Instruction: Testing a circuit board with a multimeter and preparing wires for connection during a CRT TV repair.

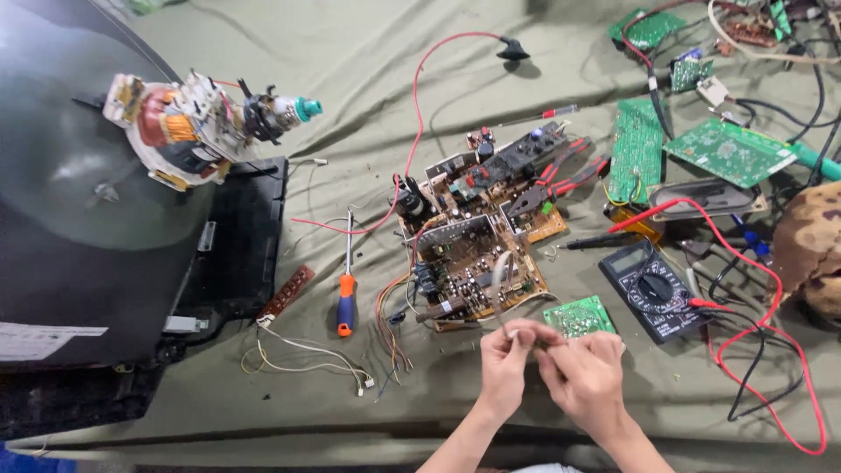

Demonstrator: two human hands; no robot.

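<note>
1. Left hand [506, 357] & right hand [585, 375] touching, fingertips pinched together on a thin wire strand [500, 280] at bottom centre.
2. Strand arcs up over brown circuit board [473, 254].
3. Small green board [578, 316] just above hands; multimeter [653, 289] to the right, orange-handled screwdriver [347, 298] well left.

White label [48, 339] lower left — multimeter's grey screen [627, 259]

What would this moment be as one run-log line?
left hand: pinching thin wire | right hand: touching left hand | ahead: circuit board | nearby: screwdriver, multimeter
</note>
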